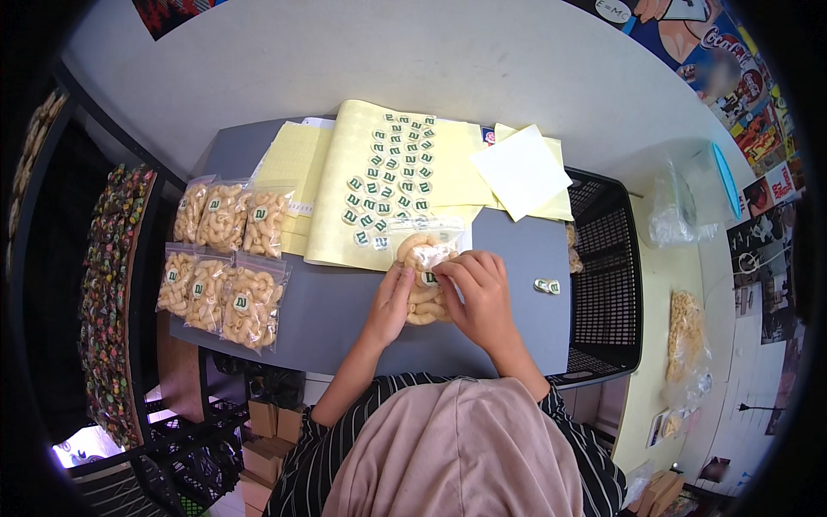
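Observation:
In front of me, a clear zip bag of pale, curled puffed snacks [422, 314] lies at the table's near middle. A round white sticker with a green mark [429, 278] shows on its front. My left hand [391, 302] grips the bag's left side, thumb in front. Curled over the right side, my right hand [478, 293] has its fingertips on the bag beside the sticker, partly hiding it. Just beyond the bag lies a yellowish sheet [332, 211] carrying rows of the same round stickers.
Several filled, stickered snack bags [241, 302] lie in two rows at left. White paper [521, 172] rests over yellow sheets at the back right. Two small stickered pieces [546, 286] sit near the right edge. A black basket [607, 284] stands beside the grey table [508, 336].

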`<action>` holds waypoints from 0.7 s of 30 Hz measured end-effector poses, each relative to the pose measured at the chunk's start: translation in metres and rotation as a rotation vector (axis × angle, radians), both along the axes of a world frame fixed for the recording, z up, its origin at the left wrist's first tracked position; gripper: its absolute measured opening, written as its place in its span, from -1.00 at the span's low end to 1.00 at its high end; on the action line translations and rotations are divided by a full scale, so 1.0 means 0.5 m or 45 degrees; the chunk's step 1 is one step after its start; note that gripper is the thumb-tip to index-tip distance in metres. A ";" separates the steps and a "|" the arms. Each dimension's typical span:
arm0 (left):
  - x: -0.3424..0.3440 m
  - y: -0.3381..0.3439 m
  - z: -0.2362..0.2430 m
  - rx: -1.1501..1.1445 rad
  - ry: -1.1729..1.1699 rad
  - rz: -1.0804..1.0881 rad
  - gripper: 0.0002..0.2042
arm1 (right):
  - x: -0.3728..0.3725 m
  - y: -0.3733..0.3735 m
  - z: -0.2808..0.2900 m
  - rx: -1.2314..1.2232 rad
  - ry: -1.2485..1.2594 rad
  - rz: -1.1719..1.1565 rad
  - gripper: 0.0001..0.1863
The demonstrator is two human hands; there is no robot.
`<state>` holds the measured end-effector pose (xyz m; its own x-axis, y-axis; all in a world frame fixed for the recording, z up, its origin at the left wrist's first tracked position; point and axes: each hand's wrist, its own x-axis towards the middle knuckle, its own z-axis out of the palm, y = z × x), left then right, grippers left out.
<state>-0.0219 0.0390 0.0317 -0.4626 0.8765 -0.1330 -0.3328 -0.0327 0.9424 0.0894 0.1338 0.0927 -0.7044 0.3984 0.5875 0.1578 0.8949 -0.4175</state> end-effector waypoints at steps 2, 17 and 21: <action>0.005 0.000 0.007 -0.005 -0.061 0.012 -0.63 | 0.001 0.000 -0.002 0.024 0.004 -0.020 -0.82; 0.038 0.025 0.018 0.140 -0.086 -0.128 -0.59 | 0.044 0.013 -0.021 -0.660 0.217 -0.140 -0.40; 0.055 0.031 0.001 0.203 -0.030 -0.206 -0.54 | 0.051 0.017 -0.063 -1.178 0.421 0.019 -0.22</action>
<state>0.0055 0.0544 0.0321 -0.3126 0.9499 0.0037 -0.3679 -0.1247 0.9215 0.1150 0.1424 0.0611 -0.5694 0.7930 0.2168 -0.1019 0.1936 -0.9758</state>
